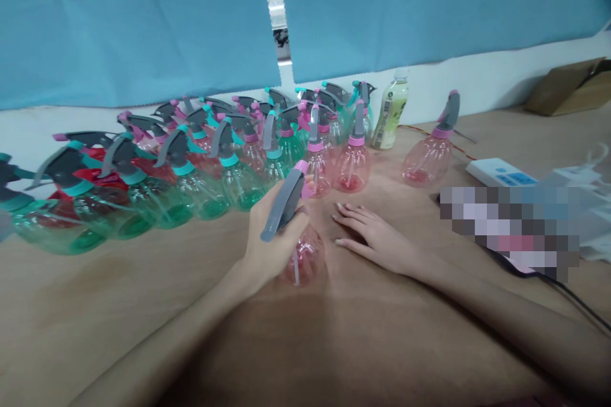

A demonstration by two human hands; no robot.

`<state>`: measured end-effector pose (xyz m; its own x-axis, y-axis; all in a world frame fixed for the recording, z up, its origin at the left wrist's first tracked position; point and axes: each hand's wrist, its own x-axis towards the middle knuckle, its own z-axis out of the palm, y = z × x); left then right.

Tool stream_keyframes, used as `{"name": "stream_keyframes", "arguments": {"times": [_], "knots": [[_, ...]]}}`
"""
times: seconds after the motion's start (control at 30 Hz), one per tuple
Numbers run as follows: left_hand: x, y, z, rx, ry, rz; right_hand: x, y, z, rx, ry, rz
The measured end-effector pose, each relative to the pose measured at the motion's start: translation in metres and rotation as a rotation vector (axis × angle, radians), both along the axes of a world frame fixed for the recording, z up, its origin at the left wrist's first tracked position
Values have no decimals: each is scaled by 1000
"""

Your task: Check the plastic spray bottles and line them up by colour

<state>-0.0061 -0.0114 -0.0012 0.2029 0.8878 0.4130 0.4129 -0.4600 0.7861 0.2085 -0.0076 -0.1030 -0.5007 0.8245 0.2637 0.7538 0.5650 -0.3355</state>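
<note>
My left hand (272, 238) is closed around the neck of a pink spray bottle (308, 257) with a grey and pink trigger head. The bottle is upright, its base at the tabletop. To its right, my right hand (377, 238) lies flat on the table, fingers stretched out and holding nothing. Just beyond the hands stand a pink spray bottle (353, 168) and another pink one beside it. Green spray bottles (243, 184) with turquoise collars line up to the left, and more pink and green ones crowd behind them.
A drink bottle (391, 111) stands near the wall. Right of it are a lone pink spray bottle (427, 159), a white power strip (499, 173), a blurred-out flat object (510, 226) with a cable, clear plastic (582, 203) and a cardboard box (568, 86). Blue sheeting (143, 25) covers the wall.
</note>
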Motion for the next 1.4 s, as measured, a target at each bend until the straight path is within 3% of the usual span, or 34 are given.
{"name": "stream_keyframes", "arguments": {"times": [0.4, 1.03, 1.4], "knots": [[-1, 1, -1, 12, 36, 17, 0, 0, -1, 9, 3, 2], [1, 1, 11, 128, 56, -10, 0, 1, -3, 9, 41, 6], [-3, 0, 9, 72, 84, -12, 0, 1, -2, 7, -2, -4]]}}
